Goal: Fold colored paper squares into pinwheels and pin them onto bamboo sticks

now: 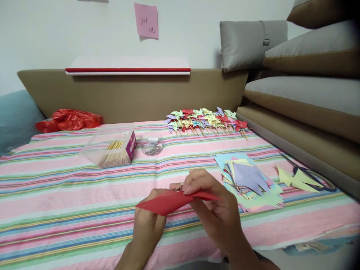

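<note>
Both of my hands are together above the striped cloth, gripping a piece of red paper with pointed ends. My left hand is closed beneath the paper's left part, its fingers mostly covered by it. With thumb and fingers, my right hand pinches the paper near its middle. A tiny pale tip shows between the fingertips; I cannot make out what it is. Right of my hands lies a stack of cut coloured paper, with a purple piece on top.
On the striped cloth are a clear box of wooden sticks, a round dish of small metal pins and several finished paper pinwheels. Scissors lie by yellow paper scraps. A red plastic bag and stacked cushions flank the cloth.
</note>
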The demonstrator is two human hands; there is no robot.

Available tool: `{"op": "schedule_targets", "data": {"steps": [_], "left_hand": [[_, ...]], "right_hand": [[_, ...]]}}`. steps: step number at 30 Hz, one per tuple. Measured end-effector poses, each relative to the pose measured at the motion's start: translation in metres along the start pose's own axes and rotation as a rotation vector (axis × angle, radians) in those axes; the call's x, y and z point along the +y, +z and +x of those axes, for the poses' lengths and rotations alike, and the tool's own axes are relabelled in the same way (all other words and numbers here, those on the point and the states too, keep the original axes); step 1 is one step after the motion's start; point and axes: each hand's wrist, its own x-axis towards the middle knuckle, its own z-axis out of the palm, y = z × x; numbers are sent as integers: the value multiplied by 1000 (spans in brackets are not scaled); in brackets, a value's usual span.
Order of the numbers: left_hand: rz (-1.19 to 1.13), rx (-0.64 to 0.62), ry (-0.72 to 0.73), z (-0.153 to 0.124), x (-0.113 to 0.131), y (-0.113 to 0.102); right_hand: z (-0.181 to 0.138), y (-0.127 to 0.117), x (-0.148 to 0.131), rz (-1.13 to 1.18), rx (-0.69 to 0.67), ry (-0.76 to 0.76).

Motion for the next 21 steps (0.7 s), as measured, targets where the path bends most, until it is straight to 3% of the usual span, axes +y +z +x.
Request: {"op": "schedule_targets", "data": {"steps": [8, 14, 17, 21], "left_hand": [[53, -41, 240, 21, -1, -30], [2, 21, 350, 26, 9, -41], [-8, 81, 342, 25, 11, -40], [-25, 72, 384, 26, 10, -39]], "right_hand": [[-6, 10, -8, -67, -30, -118], [-20, 30, -12, -463, -152, -370], [-28, 38, -10, -542, -85, -432], [-37, 44, -7, -546, 19, -421]]}}
